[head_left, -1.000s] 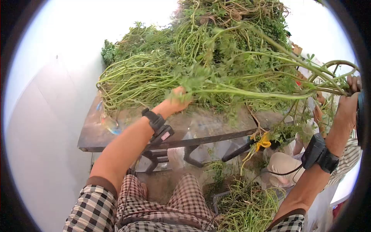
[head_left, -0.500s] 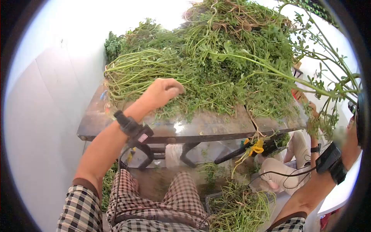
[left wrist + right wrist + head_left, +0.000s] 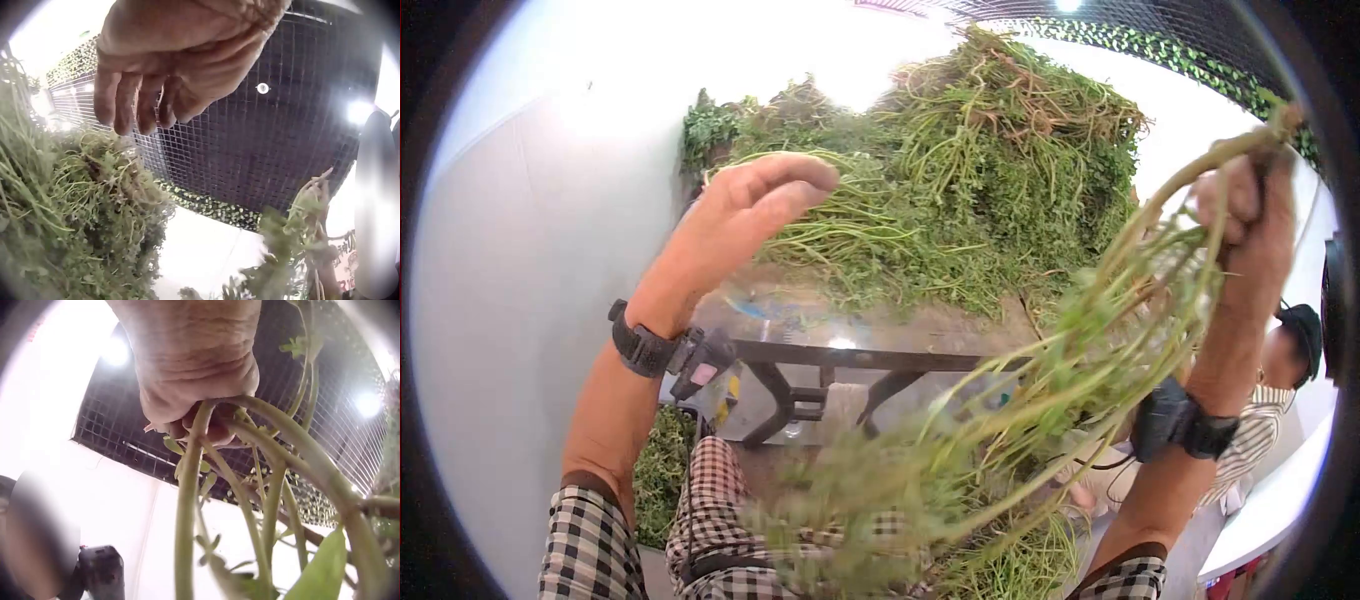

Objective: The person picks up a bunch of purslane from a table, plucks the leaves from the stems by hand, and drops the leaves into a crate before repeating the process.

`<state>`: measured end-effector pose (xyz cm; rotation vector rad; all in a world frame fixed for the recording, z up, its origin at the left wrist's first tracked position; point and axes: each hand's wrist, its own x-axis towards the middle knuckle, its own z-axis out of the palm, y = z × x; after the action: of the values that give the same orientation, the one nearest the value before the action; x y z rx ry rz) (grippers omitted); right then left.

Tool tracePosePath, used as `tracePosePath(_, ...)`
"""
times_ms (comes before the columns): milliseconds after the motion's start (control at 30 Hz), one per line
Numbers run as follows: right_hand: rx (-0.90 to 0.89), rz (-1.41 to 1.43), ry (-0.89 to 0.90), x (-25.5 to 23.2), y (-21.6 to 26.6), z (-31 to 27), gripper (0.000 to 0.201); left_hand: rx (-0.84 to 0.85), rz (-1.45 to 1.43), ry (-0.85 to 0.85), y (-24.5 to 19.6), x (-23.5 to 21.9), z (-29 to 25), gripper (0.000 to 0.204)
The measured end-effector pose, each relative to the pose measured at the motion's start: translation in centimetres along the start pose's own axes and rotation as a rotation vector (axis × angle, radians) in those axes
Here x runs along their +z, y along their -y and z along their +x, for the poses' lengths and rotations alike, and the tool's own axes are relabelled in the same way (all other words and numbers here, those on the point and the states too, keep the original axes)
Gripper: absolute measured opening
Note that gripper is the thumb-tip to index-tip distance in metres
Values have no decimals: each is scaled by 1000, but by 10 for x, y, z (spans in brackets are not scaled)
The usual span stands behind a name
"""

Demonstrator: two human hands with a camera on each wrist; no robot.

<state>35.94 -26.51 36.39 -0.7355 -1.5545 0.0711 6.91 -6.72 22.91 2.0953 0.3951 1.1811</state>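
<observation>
The right hand (image 3: 1250, 205), raised at the right, grips the thick stems of a long green plant bunch (image 3: 1090, 350). From there the bunch hangs down and left across the lap, its leafy end blurred. In the right wrist view the fingers of the right hand (image 3: 194, 381) curl round several stems (image 3: 272, 487). The left hand (image 3: 750, 205) is in the air in front of the plant pile (image 3: 1010, 170), holding nothing. Seen in the left wrist view, the left hand (image 3: 169, 69) has its fingers loosely bent, apart from the pile (image 3: 81, 206).
The pile covers the back of a dark-edged table (image 3: 870, 355). Below lie more cut plants, at lower left (image 3: 662, 470) and at lower right (image 3: 1030, 560). Another person (image 3: 1270, 400) in a dark cap and striped top sits at the right.
The right hand has come up and inward, and the bunch has swung from above the table down over the lap. The left hand has moved up and left, away from the bunch.
</observation>
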Motion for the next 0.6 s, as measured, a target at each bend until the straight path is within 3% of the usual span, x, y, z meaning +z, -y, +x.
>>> tracePosePath(67, 60, 152, 49, 34, -28, -2, 26, 25, -8, 80, -22, 8, -9, 31)
tracePosePath(133, 70, 0, -108, 81, -40, -9, 36, 52, -97, 194, -33, 16, -16, 37)
tracePosePath(167, 53, 31, -105, 91, -53, -7, 38, 34, -160, 200, -35, 25, -20, 38)
tracePosePath(200, 125, 120, 25, 101, -54, -10, 36, 18, -222, 205, -35, 32, -23, 39)
tracePosePath(300, 103, 249, 188, 140, -80, -13, 36, -91, -252, 172, -40, 37, -37, 43)
tracePosePath(400, 70, 344, 289, 179, -114, -5, 37, 179, 284, 82, -11, 11, -30, 53)
tracePosePath(433, 67, 356, 311, 190, -116, -13, 39, 210, 307, 24, -7, 9, -39, 54)
tracePosePath(567, 71, 324, 467, 222, -149, -38, 39, 14, 369, -3, 0, -7, -73, 53)
tracePosePath(600, 70, 316, 488, 231, -153, -47, 38, 40, 518, -55, 6, -7, -82, 51)
